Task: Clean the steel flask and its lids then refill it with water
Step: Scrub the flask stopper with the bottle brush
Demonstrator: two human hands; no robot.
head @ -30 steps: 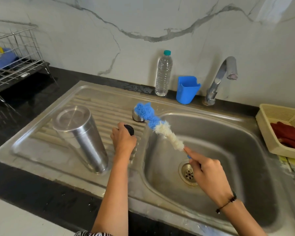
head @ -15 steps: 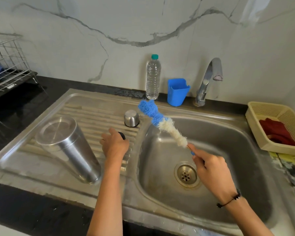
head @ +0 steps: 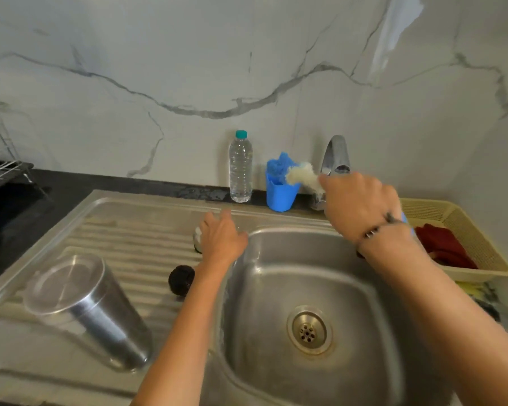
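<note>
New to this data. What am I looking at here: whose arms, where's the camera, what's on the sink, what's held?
No robot: these are a person's two bare hands, filmed by one wide-angle camera on their head, looking down at a steel sink.

On the draining board: the flask standing upside down, and a black lid. The left hand reaches over a small steel lid that is mostly hidden; a grip isn't visible.

The right hand holds a bottle brush, its blue tip at the blue cup by the tap. Behind stand a water bottle and, at right, a basket with red cloth.
</note>
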